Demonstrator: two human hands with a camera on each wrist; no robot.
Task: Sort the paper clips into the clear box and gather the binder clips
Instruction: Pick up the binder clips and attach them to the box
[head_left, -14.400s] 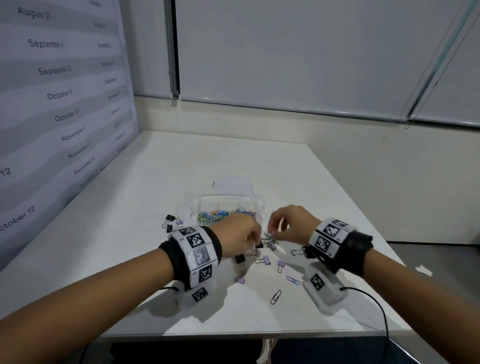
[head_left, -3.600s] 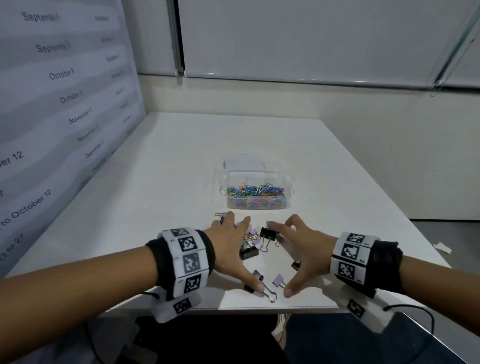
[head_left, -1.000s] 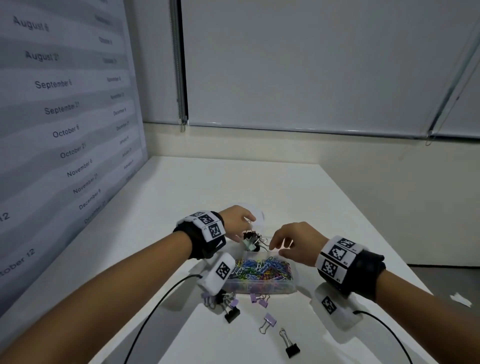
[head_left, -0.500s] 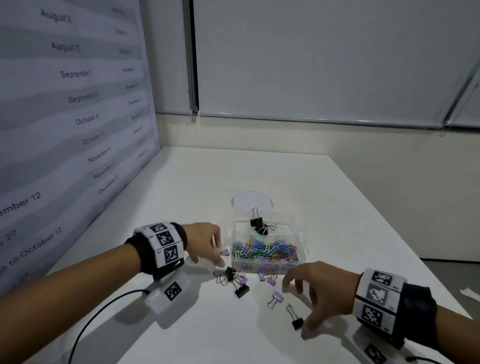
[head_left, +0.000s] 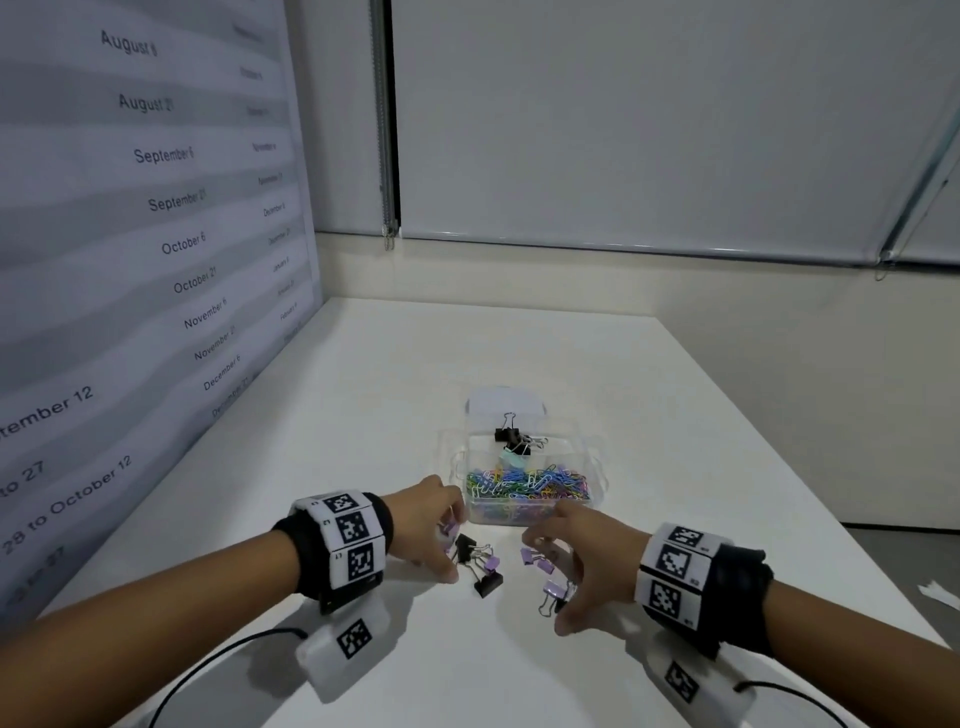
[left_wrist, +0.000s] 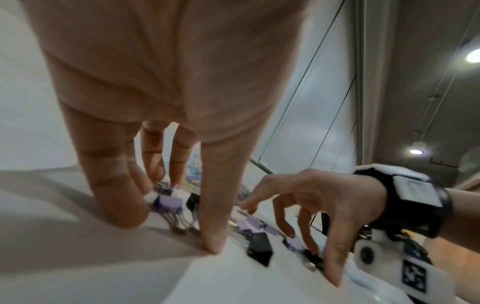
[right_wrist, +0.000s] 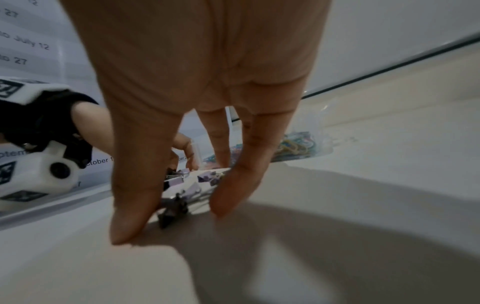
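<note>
The clear box (head_left: 597, 467) stands mid-table, with colourful paper clips (head_left: 527, 480) in its near part and several binder clips (head_left: 514, 441) in its far part. Just in front of it, black and purple binder clips (head_left: 488, 571) lie loose on the white table. My left hand (head_left: 447, 551) and right hand (head_left: 556, 577) flank them, fingers spread with their tips on the table. In the left wrist view a purple clip (left_wrist: 170, 202) sits between my thumb and fingers. In the right wrist view a black clip (right_wrist: 171, 207) lies between thumb and fingers. Neither hand grips anything.
The box's clear lid (head_left: 506, 405) lies just behind the box. A wall chart (head_left: 145, 260) of dates runs along the table's left side. The table's right edge (head_left: 810, 483) drops to the floor, where a paper scrap (head_left: 940, 592) lies. Cables trail from both wrists.
Both hands have come closer together in front of the box. The right hand slid left, pushing a black and a purple clip toward the rest.
</note>
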